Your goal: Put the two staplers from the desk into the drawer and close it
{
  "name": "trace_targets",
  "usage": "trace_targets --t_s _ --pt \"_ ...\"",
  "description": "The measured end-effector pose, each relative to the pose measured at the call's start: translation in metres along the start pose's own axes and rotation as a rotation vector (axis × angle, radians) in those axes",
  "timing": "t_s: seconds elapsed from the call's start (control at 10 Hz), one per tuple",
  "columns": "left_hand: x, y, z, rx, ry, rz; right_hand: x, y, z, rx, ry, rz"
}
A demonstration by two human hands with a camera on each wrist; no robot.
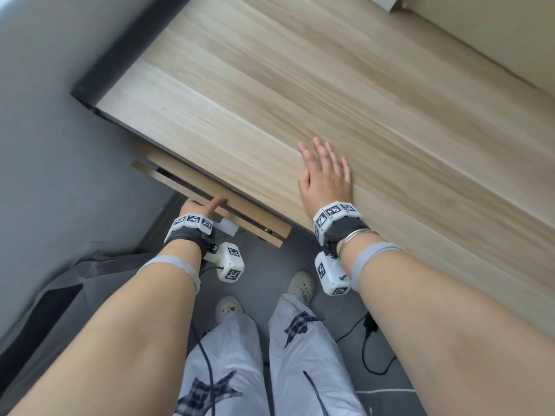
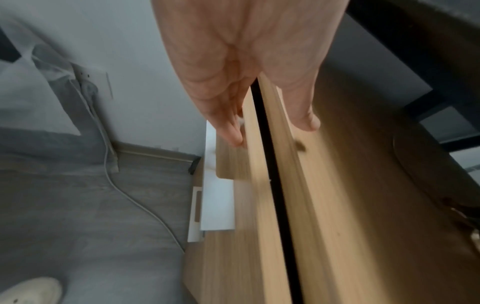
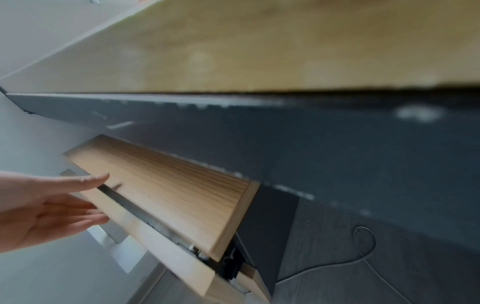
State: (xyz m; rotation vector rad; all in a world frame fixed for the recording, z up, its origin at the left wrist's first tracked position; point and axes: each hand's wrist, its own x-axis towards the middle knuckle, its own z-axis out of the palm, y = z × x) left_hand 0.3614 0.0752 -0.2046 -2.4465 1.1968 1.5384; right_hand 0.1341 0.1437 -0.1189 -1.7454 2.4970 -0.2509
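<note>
No stapler shows in any view. Two light wooden drawer fronts sit under the desk top [image 1: 300, 85]. The lower drawer [image 1: 255, 231] stands out a little, with a narrow dark gap [image 2: 272, 185] behind its front. My left hand [image 1: 204, 205] lies against that front with straight fingers [image 3: 78, 214] on the outer face and the thumb [image 2: 306, 119] reaching over the top edge. My right hand [image 1: 326, 172] rests flat on the desk top near its front edge, fingers spread, holding nothing. The drawer's inside is hidden.
A grey wall [image 1: 45, 115] stands at the desk's left end. Below are my feet [image 1: 228, 307], a black cable [image 1: 369, 349] and a grey floor. A white cable [image 2: 135, 203] runs from a wall socket. Grey fabric [image 1: 60, 280] lies at the left.
</note>
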Motion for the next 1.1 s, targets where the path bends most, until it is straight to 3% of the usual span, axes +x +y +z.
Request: trace_targets --t_s 0.2,0.4,0.7,0.8,0.9,1.0,1.1 --pt "-0.005 0.021 0.009 -0.081 -0.015 -0.003 0.0 -0.001 0.001 0.0 0.022 0.01" --pt "-0.004 0.034 0.013 -0.006 -0.024 -0.074 0.0 -0.001 -0.002 0.007 -0.001 0.013" --pt "-0.002 0.038 0.007 0.116 -0.047 -0.054 0.001 -0.002 -0.001 0.019 0.046 0.019" --pt "-0.003 0.035 0.003 0.118 -0.033 -0.071 0.0 -0.003 -0.002 0.035 0.018 0.017" --pt "-0.003 0.033 -0.002 0.152 -0.069 -0.003 0.0 -0.002 -0.005 0.035 -0.027 0.017" --pt "-0.017 0.035 -0.012 0.225 -0.168 0.034 -0.003 -0.004 -0.009 0.038 -0.072 0.003" --pt "-0.019 0.031 -0.019 0.068 -0.173 0.078 0.003 -0.001 -0.015 0.057 -0.15 0.001"
